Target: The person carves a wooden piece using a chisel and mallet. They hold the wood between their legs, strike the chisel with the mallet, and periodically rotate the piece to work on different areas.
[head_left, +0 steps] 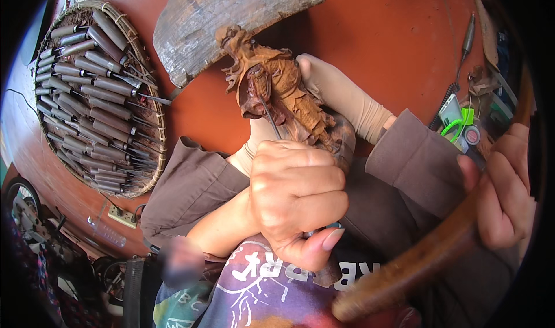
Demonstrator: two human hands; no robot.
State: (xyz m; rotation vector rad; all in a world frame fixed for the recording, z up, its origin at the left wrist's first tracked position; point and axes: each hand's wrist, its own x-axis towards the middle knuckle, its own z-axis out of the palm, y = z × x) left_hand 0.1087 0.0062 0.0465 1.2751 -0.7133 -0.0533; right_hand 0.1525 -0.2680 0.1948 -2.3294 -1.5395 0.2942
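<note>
My left hand (298, 198) is closed round a carving chisel, its fingers hiding most of the handle. The thin metal blade (267, 113) slants up and its tip meets a carved wooden figure (283, 73), brown with deep folds and a darker reddish patch. Feet in beige socks (347, 99) brace the figure from both sides. At the right edge my right hand (503, 183) grips a curved wooden club (422, 253). The club's thick, slightly blurred end hangs low, apart from the chisel.
Left, a round woven basket (157, 166) holds many wooden-handled chisels (104, 91). A grey wooden slab (231, 10) lies beyond the figure. A pen-shaped tool (469, 34) with coiled cord, a phone (450, 109) and green items (467, 117) lie right. A power strip (122, 217) sits lower left.
</note>
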